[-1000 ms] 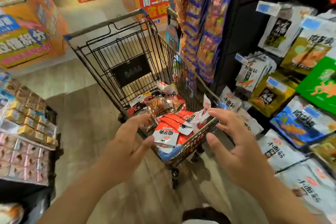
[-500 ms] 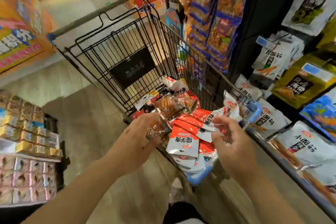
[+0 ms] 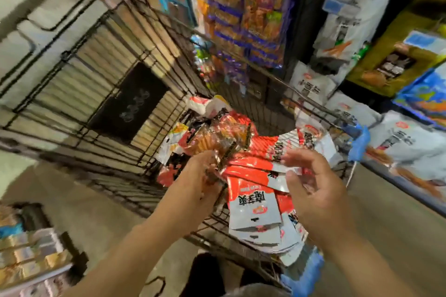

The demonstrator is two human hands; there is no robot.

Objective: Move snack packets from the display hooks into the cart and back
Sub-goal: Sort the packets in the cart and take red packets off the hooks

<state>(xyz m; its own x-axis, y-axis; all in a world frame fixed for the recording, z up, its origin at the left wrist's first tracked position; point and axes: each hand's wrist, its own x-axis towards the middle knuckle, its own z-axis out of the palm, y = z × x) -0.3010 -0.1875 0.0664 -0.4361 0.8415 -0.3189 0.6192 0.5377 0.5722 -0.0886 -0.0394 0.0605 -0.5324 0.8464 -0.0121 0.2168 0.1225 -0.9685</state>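
The black wire cart (image 3: 79,65) stands in front of me, and a pile of red and white snack packets (image 3: 253,202) lies at its near end. On top of the pile is a clear packet of orange-brown snacks (image 3: 212,140). My left hand (image 3: 198,181) reaches into the cart and grips the near edge of that clear packet. My right hand (image 3: 316,190) hovers over the red and white packets with fingers spread and thumb apart, holding nothing. The view is blurred by motion.
White, yellow and blue snack bags (image 3: 405,142) hang on the display to the right of the cart. Purple and orange snack strips (image 3: 253,7) hang beyond the cart's far right side. A low shelf of small boxes (image 3: 29,253) stands at lower left.
Both hands have moved forward from in front of the cart to over the pile. My left hand has taken hold of the clear packet. The view has closed in on the cart.
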